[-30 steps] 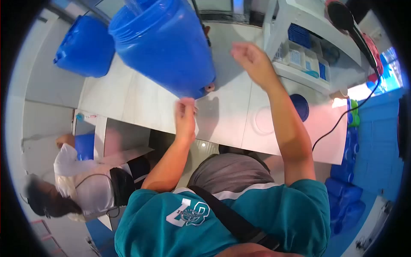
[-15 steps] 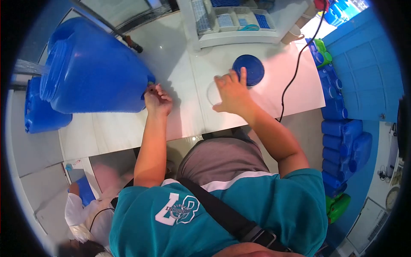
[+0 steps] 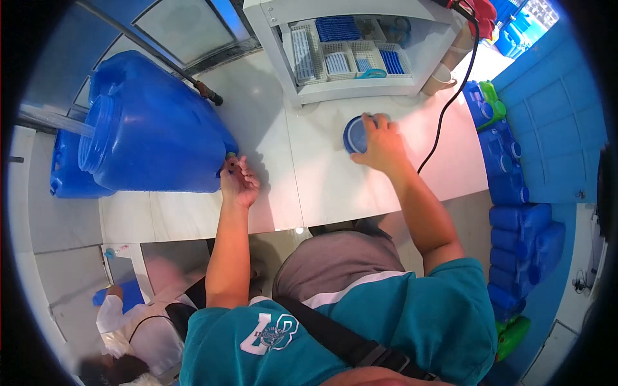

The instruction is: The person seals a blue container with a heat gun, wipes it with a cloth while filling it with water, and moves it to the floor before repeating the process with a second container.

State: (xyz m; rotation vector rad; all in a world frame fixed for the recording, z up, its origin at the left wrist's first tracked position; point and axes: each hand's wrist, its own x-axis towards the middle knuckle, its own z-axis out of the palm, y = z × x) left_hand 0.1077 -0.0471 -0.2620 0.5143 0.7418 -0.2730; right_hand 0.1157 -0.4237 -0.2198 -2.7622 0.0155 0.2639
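A big blue water jug [image 3: 154, 122] stands tilted at the left of the counter, its wide mouth facing left. A stream of water [image 3: 61, 122] enters that mouth. At the jug's lower right corner, my left hand [image 3: 240, 184] has curled fingers closed round a small tap, mostly hidden by them. My right hand [image 3: 385, 147] grips a round blue screw lid [image 3: 355, 136] by its rim. The lid is tipped, showing its paler inner side to the left.
A white shelf unit [image 3: 354, 92] with baskets of small packets stands behind. A black cable [image 3: 442, 116] hangs at right near a mug [image 3: 439, 80]. More blue jugs [image 3: 505, 161] are stacked at far right. Another person [image 3: 145, 328] is at lower left, near a second jug [image 3: 67, 167].
My right hand has closed on the lid, which lay flat under spread fingers, and tipped it up. My left hand stays at the jug's corner. The whole view has shifted.
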